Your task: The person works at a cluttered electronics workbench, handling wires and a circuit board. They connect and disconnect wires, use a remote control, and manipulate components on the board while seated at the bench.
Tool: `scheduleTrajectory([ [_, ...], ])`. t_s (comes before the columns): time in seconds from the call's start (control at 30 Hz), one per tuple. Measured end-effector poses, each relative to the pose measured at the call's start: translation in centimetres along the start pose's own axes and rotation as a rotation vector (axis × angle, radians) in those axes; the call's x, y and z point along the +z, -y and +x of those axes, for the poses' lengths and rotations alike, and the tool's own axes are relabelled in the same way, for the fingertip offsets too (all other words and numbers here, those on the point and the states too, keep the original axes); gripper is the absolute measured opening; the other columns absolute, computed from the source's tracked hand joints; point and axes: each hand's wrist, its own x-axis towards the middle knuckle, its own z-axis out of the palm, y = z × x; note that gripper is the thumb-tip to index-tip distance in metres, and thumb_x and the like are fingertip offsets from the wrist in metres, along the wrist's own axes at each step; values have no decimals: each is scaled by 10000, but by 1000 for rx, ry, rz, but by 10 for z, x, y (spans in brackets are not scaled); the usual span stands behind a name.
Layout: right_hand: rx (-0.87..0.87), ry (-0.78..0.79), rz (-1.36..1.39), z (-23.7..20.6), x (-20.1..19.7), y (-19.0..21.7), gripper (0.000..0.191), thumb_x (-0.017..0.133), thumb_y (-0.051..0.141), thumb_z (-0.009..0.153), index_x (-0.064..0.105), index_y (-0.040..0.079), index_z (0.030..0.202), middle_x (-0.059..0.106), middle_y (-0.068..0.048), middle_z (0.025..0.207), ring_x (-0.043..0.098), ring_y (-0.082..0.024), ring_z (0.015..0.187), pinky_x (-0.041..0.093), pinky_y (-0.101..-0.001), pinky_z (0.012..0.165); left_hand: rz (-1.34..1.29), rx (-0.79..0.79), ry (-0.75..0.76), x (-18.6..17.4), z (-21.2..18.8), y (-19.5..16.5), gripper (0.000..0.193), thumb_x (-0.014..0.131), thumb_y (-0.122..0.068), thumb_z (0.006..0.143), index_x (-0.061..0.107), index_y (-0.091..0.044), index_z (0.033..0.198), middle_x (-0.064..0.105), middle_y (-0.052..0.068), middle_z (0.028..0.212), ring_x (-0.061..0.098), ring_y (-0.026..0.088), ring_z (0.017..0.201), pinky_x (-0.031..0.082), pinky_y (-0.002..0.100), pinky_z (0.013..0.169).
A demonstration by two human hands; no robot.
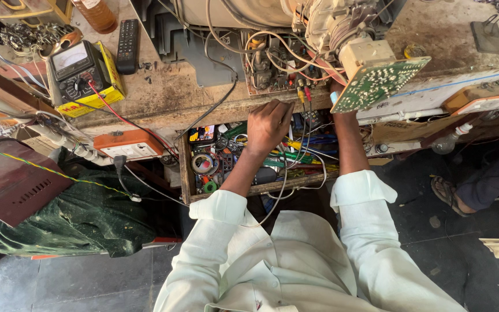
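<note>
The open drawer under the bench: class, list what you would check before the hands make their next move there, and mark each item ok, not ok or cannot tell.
1. Drawer pulled out far enough to reach in: ok.
2. Left hand over the drawer, among the tools: ok; what it grips, cannot tell.
3. Right hand in sight: not ok, it is mostly hidden behind the green circuit board.
4. Wires clear of the drawer: not ok, several hang across its front.
5. Meter on the bench with its red lead attached: ok.
6. Power off: cannot tell.
</note>
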Motion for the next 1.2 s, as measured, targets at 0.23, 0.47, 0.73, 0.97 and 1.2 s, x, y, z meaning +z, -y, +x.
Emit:
scheduleTrajectory([
  [0.23,3,-32,95,-7,8,-1,323,596,120,1145,577,-107,1373,666,-227,1213,682,-328,1058,552,-448,867,15,0,-21,0,-1,0,190,763,-91,930,643,-60,787,667,64,744,674,255,622,531,382,583],
  [0.47,-19,-37,-43,-9,17,-6,306,635,130,1119,640,-116,1300,702,-231,1148,705,-361,1016,560,-448,823,6,16,-15,0,1,0,195,764,-104,933,636,-65,790,676,58,754,686,246,640,540,371,592],
  [0.73,-23,-108,41,-8,5,8,244,685,112,1087,693,-101,1208,729,-225,1079,727,-360,961,571,-454,794,11,11,-1,0,0,0,203,769,-108,928,635,-62,783,672,65,742,682,251,634,540,376,591],
  [0.97,83,-62,231,-6,-4,15,235,660,87,1093,658,-114,1214,711,-192,1054,692,-273,922,542,-401,794,8,15,17,-1,0,0,202,761,-97,935,630,-58,786,658,66,737,670,252,630,540,388,606],
  [1.2,178,-13,194,-6,-4,19,224,675,83,1097,666,-99,1227,730,-183,1064,695,-264,920,540,-387,803,-13,21,-1,-3,1,-3,170,758,-102,934,644,-67,812,663,65,755,668,253,641,534,389,607],
])
